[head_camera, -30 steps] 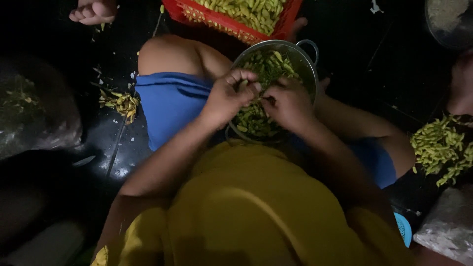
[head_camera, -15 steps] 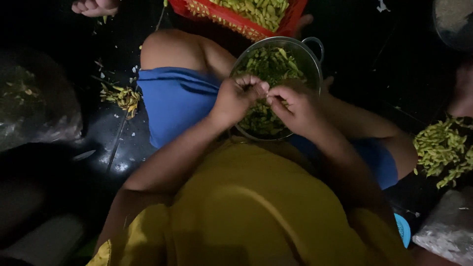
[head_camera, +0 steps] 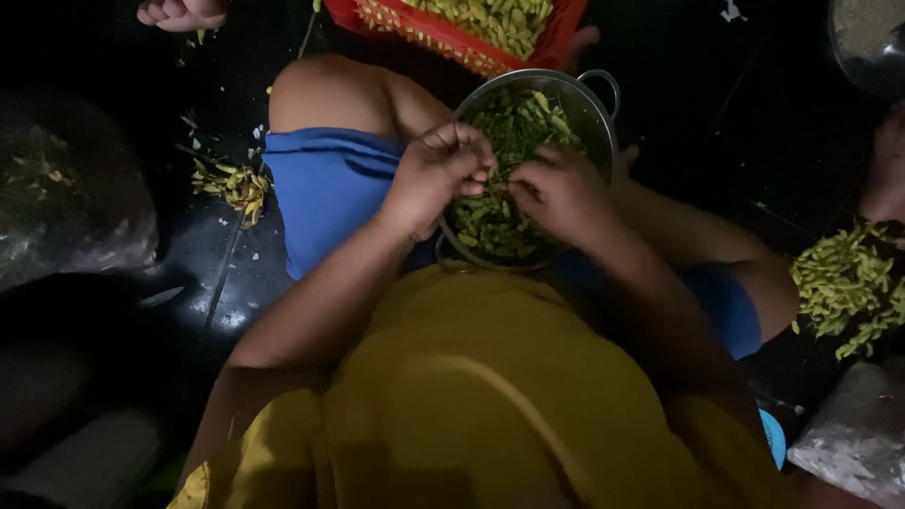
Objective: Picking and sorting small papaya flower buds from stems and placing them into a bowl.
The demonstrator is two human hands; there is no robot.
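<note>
Head view: my left hand [head_camera: 438, 174] and right hand [head_camera: 556, 188] curled, fingertips pinching small green pod [head_camera: 498, 185] between them over metal colander [head_camera: 594, 113].

The dark, glossy floor [head_camera: 189, 283] is carrying everything in view. A small heap of yellow-green pods [head_camera: 234, 185] is lying on it at the left, with loose scraps scattered just beside it. A larger pile of pods [head_camera: 844, 283] is resting at the right edge. A red basket [head_camera: 443, 38] of pods is sitting at the top. A clear plastic bag [head_camera: 66, 207] is lying at the far left.
</note>
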